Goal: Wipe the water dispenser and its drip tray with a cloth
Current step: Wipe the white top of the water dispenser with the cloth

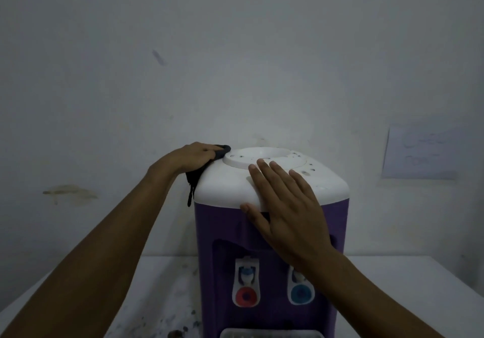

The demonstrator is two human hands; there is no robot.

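Observation:
A purple water dispenser point(225, 235) with a white top stands on a white table in front of me. My left hand point(195, 155) grips a dark cloth point(197, 172) against the top's back left corner; part of the cloth hangs down the left side. My right hand point(285, 201) lies flat with straight fingers on the front of the white top. Two white taps sit in the front recess, one with a red lever point(245, 295), one with a blue lever point(301, 294). The drip tray point(269, 333) shows at the bottom edge.
The white table point(146, 293) carries dark specks and stains left of the dispenser. A stained white wall stands close behind. A pale paper sheet point(421, 151) is stuck on the wall to the right.

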